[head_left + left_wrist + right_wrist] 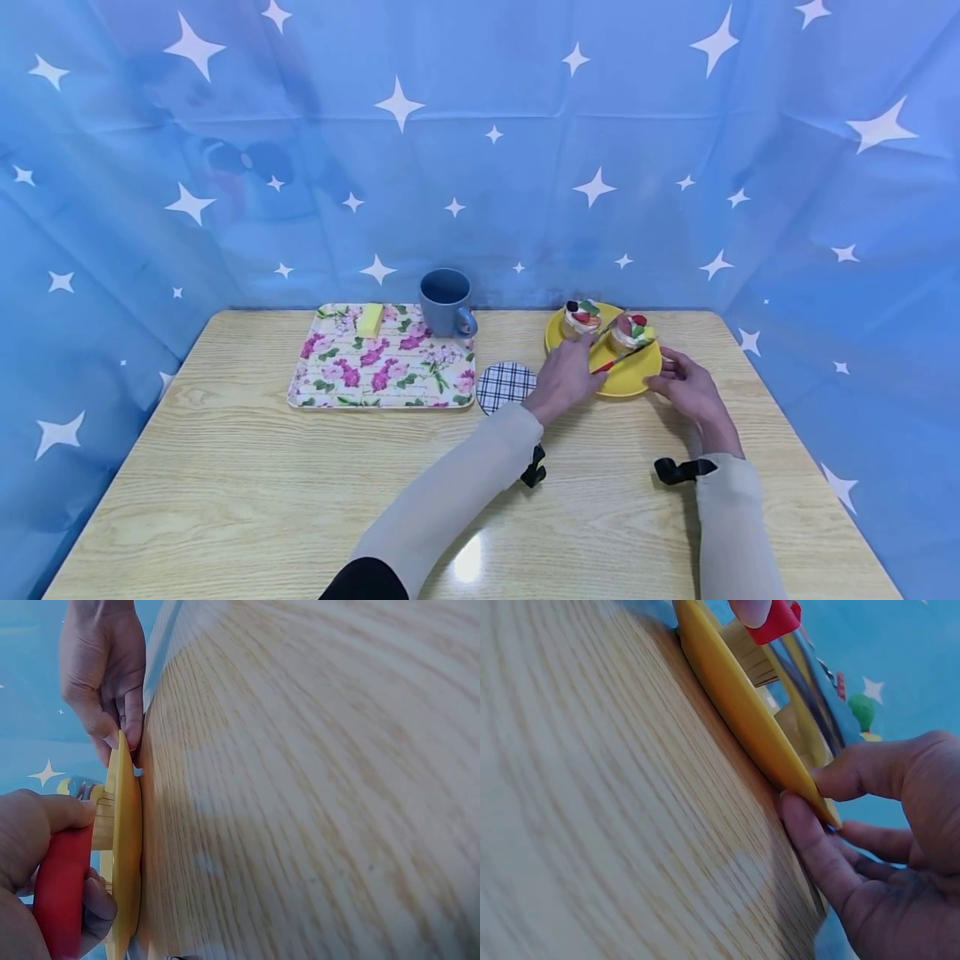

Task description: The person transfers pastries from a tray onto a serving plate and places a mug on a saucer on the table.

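Note:
My left hand [572,379] holds red-handled tongs [617,362] over a yellow plate [618,386]. The tongs' metal arms reach to either side of the right-hand fruit-topped cupcake [628,336]; whether they touch it I cannot tell. A second such cupcake [582,318] sits at the plate's back left, beside my left fingers. In the left wrist view, thumb and fingers wrap the red handle [64,892]. At the plate's right edge, my right hand [690,392] pinches the rim between thumb and fingers, clearly seen in the right wrist view. The plate rests on the table.
A floral tray [386,379] lies at the back left, bearing a yellow block [371,320] and a blue mug [446,304]. Between tray and plate is a checked round coaster [504,385], partly behind my left wrist. A blue starred curtain [480,167] hangs behind the wooden table [300,500].

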Tool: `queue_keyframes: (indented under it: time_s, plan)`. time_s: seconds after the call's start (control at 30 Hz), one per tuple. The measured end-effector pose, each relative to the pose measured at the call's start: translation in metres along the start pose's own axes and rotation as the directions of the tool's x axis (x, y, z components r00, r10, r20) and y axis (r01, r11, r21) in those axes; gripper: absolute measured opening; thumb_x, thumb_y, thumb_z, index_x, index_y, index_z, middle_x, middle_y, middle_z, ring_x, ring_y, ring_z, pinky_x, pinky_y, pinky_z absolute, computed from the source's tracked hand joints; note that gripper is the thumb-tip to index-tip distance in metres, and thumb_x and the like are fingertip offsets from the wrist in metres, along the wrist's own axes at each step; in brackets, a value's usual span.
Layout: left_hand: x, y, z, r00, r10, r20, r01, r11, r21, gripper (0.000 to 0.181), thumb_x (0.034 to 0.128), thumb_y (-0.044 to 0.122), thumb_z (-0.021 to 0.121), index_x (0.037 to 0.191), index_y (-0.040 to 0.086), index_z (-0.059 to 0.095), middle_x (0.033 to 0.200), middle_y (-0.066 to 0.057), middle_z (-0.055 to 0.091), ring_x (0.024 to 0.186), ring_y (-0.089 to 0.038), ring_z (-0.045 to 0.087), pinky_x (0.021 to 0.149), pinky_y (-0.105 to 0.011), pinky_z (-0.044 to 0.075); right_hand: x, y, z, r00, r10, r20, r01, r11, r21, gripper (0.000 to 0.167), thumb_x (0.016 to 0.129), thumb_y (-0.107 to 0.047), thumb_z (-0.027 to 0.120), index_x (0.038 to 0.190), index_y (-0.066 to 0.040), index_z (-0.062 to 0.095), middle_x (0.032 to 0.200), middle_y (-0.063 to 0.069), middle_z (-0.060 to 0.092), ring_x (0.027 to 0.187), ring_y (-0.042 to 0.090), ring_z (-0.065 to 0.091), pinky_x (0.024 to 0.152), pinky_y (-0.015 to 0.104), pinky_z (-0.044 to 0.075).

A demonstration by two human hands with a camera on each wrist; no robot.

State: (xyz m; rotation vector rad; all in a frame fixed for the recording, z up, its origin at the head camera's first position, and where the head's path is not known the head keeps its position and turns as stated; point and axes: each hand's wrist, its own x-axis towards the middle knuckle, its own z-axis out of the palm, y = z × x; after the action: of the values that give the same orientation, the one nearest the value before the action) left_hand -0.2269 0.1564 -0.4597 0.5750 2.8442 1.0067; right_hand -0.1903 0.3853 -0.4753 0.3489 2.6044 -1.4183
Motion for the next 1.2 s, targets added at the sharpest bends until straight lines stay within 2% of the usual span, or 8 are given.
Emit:
queue_keyframes:
  time_s: [0.17,0.3,0.43,0.53,0.73,0.87,1.03,1.2]
  plan:
    - [0.0,0.001,-0.001,1.0,-0.016,-0.006,0.016,1.0,0.006,0.064,0.089,0.038,0.08,0.144,0.018,0.053,0.112,-0.001,0.07,0.079,-0.008,0.063,0.066,-0.021,0.05,0.0,-0.001,0.0,1.0,0.001,0.0,-0.001,1.0,0.005,0.084,0.099,-0.027,0.067,0.164,-0.009,0.018,0.154,0.026,0.042,0.133,0.034,0.049,0.079,0.009,0.047]
    - [-0.001,0.002,-0.001,1.0,-0.03,-0.008,0.03,0.999,0.015,0.065,0.0869,0.041,0.082,0.14,0.016,0.055,0.114,-0.002,0.067,0.085,-0.009,0.062,0.069,-0.021,0.051,0.001,-0.001,-0.001,1.0,0.0,0.003,0.0,1.0,0.005,0.085,0.099,-0.028,0.067,0.165,-0.008,0.016,0.155,0.027,0.041,0.134,0.036,0.048,0.078,0.009,0.046]
    - [-0.002,0.003,-0.002,0.999,-0.04,-0.004,0.04,0.999,0.019,0.063,0.0871,0.042,0.081,0.137,0.015,0.055,0.104,0.0,0.064,0.077,-0.008,0.059,0.063,-0.02,0.049,0.001,0.001,-0.001,1.0,-0.006,0.009,0.006,1.0,0.004,0.085,0.099,-0.028,0.066,0.165,-0.008,0.015,0.155,0.026,0.04,0.134,0.036,0.048,0.079,0.009,0.047]
    - [-0.004,0.003,-0.002,0.999,-0.041,-0.014,0.041,0.999,0.033,0.064,0.0871,0.043,0.081,0.137,0.014,0.055,0.102,0.001,0.062,0.075,-0.009,0.058,0.06,-0.021,0.047,0.001,0.001,-0.001,1.0,-0.004,0.009,0.004,1.0,0.002,0.086,0.099,-0.028,0.066,0.165,-0.008,0.015,0.155,0.026,0.04,0.134,0.036,0.048,0.079,0.009,0.046]
    - [-0.007,0.003,-0.003,0.998,-0.034,-0.046,0.036,0.997,0.064,0.068,0.087,0.046,0.08,0.142,0.016,0.053,0.12,-0.002,0.064,0.093,-0.013,0.063,0.073,-0.023,0.053,0.0,-0.001,-0.002,1.0,0.008,-0.003,-0.008,1.0,-0.01,0.085,0.099,-0.029,0.067,0.165,-0.009,0.016,0.155,0.026,0.041,0.134,0.036,0.048,0.078,0.009,0.045]
    - [-0.009,0.003,-0.004,0.998,-0.024,-0.058,0.028,0.997,0.069,0.069,0.0873,0.046,0.08,0.143,0.016,0.053,0.124,-0.002,0.064,0.099,-0.014,0.065,0.081,-0.025,0.056,0.0,-0.002,-0.002,1.0,0.004,-0.004,-0.004,1.0,-0.006,0.085,0.099,-0.029,0.066,0.165,-0.009,0.016,0.155,0.027,0.041,0.134,0.036,0.048,0.078,0.009,0.046]
    - [-0.012,0.002,-0.005,0.997,0.001,-0.076,0.004,0.998,0.064,0.072,0.0878,0.047,0.079,0.146,0.016,0.051,0.127,-0.003,0.064,0.105,-0.015,0.066,0.085,-0.026,0.056,0.001,0.0,-0.002,1.0,-0.006,-0.007,0.006,1.0,0.0,0.085,0.099,-0.028,0.067,0.164,-0.007,0.017,0.154,0.027,0.041,0.131,0.034,0.05,0.078,0.01,0.047]
    - [-0.019,0.0,-0.006,0.996,0.017,-0.084,-0.015,1.0,0.022,0.073,0.0876,0.045,0.08,0.147,0.017,0.05,0.13,-0.003,0.064,0.109,-0.016,0.066,0.087,-0.028,0.056,0.001,0.001,-0.001,1.0,-0.016,-0.004,0.016,1.0,-0.004,0.084,0.099,-0.027,0.067,0.164,-0.006,0.017,0.154,0.026,0.042,0.124,0.024,0.054,0.08,0.011,0.048]
